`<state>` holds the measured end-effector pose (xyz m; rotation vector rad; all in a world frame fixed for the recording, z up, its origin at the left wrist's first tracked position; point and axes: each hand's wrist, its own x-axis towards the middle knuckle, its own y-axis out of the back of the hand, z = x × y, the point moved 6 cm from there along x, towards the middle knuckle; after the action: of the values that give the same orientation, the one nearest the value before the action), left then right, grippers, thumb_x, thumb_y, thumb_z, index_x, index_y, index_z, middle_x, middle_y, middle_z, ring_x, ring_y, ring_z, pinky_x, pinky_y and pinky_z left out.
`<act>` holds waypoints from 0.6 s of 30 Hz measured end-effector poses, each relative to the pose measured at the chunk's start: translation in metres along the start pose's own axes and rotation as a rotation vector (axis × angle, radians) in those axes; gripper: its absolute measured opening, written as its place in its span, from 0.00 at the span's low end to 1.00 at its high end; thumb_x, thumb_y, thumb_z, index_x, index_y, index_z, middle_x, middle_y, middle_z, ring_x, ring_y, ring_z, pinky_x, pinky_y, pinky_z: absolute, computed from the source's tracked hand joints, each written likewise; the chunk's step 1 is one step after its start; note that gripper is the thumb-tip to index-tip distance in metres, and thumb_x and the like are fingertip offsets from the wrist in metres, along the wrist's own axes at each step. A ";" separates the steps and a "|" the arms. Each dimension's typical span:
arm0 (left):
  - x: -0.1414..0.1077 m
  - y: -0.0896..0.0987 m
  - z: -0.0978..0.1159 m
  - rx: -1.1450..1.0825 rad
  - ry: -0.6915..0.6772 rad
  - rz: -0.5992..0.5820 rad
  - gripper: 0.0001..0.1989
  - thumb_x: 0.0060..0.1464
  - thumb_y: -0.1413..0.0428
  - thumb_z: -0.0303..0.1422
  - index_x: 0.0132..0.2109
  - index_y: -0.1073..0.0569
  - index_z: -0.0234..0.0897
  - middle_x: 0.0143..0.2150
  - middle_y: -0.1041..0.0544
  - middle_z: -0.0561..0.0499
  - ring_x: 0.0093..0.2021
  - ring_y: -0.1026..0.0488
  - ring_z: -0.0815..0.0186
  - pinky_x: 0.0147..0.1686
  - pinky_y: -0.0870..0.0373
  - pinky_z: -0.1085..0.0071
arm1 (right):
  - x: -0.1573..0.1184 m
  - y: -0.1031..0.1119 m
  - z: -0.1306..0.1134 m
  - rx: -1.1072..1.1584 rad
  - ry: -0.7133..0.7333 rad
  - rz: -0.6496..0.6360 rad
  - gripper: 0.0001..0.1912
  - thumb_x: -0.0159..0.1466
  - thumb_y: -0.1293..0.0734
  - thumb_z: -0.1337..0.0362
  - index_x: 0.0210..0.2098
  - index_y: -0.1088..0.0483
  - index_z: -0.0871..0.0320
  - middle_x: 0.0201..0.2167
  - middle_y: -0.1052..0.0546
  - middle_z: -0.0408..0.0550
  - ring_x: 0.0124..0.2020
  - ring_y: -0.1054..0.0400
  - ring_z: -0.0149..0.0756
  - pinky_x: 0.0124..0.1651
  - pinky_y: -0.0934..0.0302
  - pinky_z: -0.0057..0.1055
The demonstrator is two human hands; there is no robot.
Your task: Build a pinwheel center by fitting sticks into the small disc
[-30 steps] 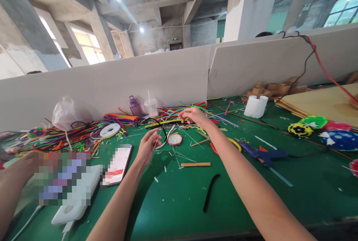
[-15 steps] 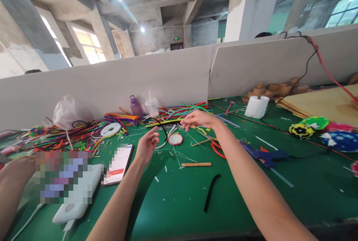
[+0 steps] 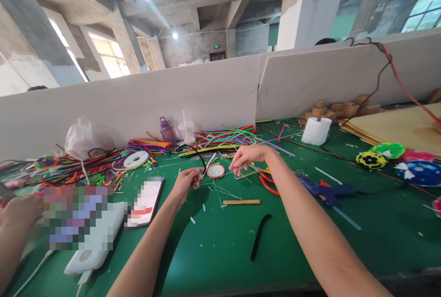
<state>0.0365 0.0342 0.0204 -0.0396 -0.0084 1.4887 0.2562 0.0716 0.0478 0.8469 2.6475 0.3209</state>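
Note:
A small round piece with a red rim and white filling (image 3: pixel 215 171) lies on the green table between my hands. My left hand (image 3: pixel 188 183) is just left of it, its fingers pinched together on the end of a thin white strip (image 3: pixel 208 165). My right hand (image 3: pixel 246 159) hovers to the right of the round piece, fingers bent and apart, with nothing visible in them. Orange-handled scissors (image 3: pixel 268 183) lie partly behind my right wrist. Nearer me are a wooden stick (image 3: pixel 241 202) and a short black pipe cleaner (image 3: pixel 260 237).
Colourful pipe cleaners (image 3: pixel 227 137) lie along the divider. A phone (image 3: pixel 146 203) and white power bank (image 3: pixel 98 237) are at left, beside another person's hand (image 3: pixel 22 210). At right are a blue glue gun (image 3: pixel 324 190), a paper roll (image 3: pixel 316 131) and colourful discs (image 3: pixel 420 173).
My left hand has moved slightly right and closed on the white strip. My right hand has moved down and right, away from the black pipe cleaners at the back.

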 end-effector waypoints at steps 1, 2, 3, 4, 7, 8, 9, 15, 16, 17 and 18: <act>0.000 0.000 0.000 0.002 -0.002 0.000 0.19 0.39 0.38 0.40 0.37 0.22 0.30 0.23 0.29 0.51 0.18 0.39 0.75 0.18 0.47 0.75 | 0.001 0.000 0.000 0.003 0.002 -0.005 0.17 0.52 0.29 0.59 0.37 0.23 0.64 0.32 0.20 0.54 0.34 0.25 0.36 0.30 0.38 0.23; 0.001 0.001 -0.001 0.005 -0.003 -0.004 0.19 0.39 0.38 0.40 0.37 0.22 0.30 0.23 0.29 0.51 0.18 0.39 0.75 0.18 0.47 0.75 | 0.001 -0.001 0.001 0.004 0.002 -0.010 0.18 0.52 0.29 0.58 0.37 0.23 0.64 0.32 0.20 0.54 0.34 0.25 0.36 0.31 0.37 0.24; 0.001 0.001 -0.001 0.006 -0.001 -0.008 0.19 0.39 0.38 0.40 0.36 0.22 0.30 0.23 0.29 0.51 0.18 0.39 0.75 0.18 0.46 0.76 | 0.002 -0.001 0.000 0.000 0.001 -0.013 0.18 0.52 0.29 0.57 0.37 0.23 0.64 0.32 0.20 0.54 0.34 0.25 0.36 0.31 0.37 0.24; 0.001 0.001 -0.002 0.006 -0.002 -0.009 0.18 0.39 0.38 0.40 0.35 0.22 0.30 0.23 0.29 0.51 0.18 0.39 0.75 0.18 0.45 0.76 | 0.002 -0.002 0.000 -0.007 -0.002 -0.013 0.19 0.51 0.29 0.56 0.38 0.23 0.64 0.33 0.20 0.54 0.34 0.25 0.36 0.30 0.38 0.24; 0.003 0.002 -0.003 -0.005 -0.022 -0.003 0.17 0.41 0.38 0.41 0.33 0.23 0.30 0.24 0.28 0.51 0.19 0.36 0.75 0.19 0.43 0.77 | 0.006 -0.004 -0.003 -0.066 -0.028 0.015 0.23 0.51 0.29 0.52 0.39 0.24 0.63 0.34 0.21 0.54 0.33 0.25 0.35 0.29 0.39 0.23; 0.003 0.003 -0.003 -0.016 -0.038 0.001 0.17 0.41 0.38 0.41 0.33 0.23 0.31 0.25 0.27 0.51 0.20 0.35 0.75 0.19 0.42 0.77 | 0.008 -0.005 -0.005 -0.096 -0.043 0.028 0.23 0.51 0.29 0.51 0.38 0.24 0.63 0.34 0.21 0.54 0.33 0.26 0.35 0.29 0.40 0.23; 0.003 0.003 -0.002 -0.031 -0.057 0.004 0.16 0.42 0.38 0.41 0.33 0.23 0.31 0.26 0.26 0.50 0.21 0.34 0.74 0.20 0.41 0.77 | 0.010 -0.007 -0.007 -0.129 -0.058 0.038 0.24 0.51 0.29 0.49 0.37 0.24 0.63 0.33 0.21 0.54 0.33 0.26 0.35 0.29 0.40 0.24; 0.003 0.006 0.007 -0.201 -0.185 0.035 0.15 0.43 0.37 0.39 0.36 0.24 0.31 0.31 0.23 0.47 0.26 0.30 0.72 0.27 0.34 0.76 | 0.030 -0.026 -0.015 -0.207 -0.107 0.012 0.26 0.49 0.31 0.43 0.31 0.25 0.63 0.33 0.21 0.54 0.31 0.25 0.36 0.31 0.39 0.26; 0.003 0.007 0.009 -0.229 -0.200 0.042 0.15 0.43 0.37 0.38 0.36 0.23 0.31 0.32 0.22 0.47 0.27 0.29 0.72 0.28 0.33 0.76 | 0.034 -0.029 -0.016 -0.207 -0.093 0.008 0.26 0.50 0.31 0.44 0.30 0.25 0.63 0.33 0.21 0.54 0.31 0.25 0.36 0.31 0.38 0.27; 0.002 0.008 0.010 -0.252 -0.212 0.049 0.15 0.43 0.37 0.38 0.37 0.23 0.31 0.33 0.22 0.47 0.27 0.29 0.72 0.29 0.33 0.76 | 0.037 -0.031 -0.018 -0.200 -0.069 0.018 0.24 0.51 0.31 0.45 0.31 0.25 0.63 0.32 0.21 0.53 0.30 0.25 0.36 0.31 0.38 0.27; 0.002 0.009 0.011 -0.270 -0.221 0.055 0.15 0.43 0.37 0.38 0.37 0.23 0.31 0.34 0.22 0.47 0.28 0.28 0.72 0.30 0.33 0.76 | 0.040 -0.032 -0.020 -0.183 -0.034 0.041 0.23 0.52 0.31 0.47 0.31 0.25 0.63 0.31 0.21 0.52 0.30 0.26 0.35 0.31 0.38 0.26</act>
<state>0.0278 0.0375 0.0310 -0.0937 -0.3896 1.5324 0.2016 0.0676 0.0463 0.8404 2.5249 0.5445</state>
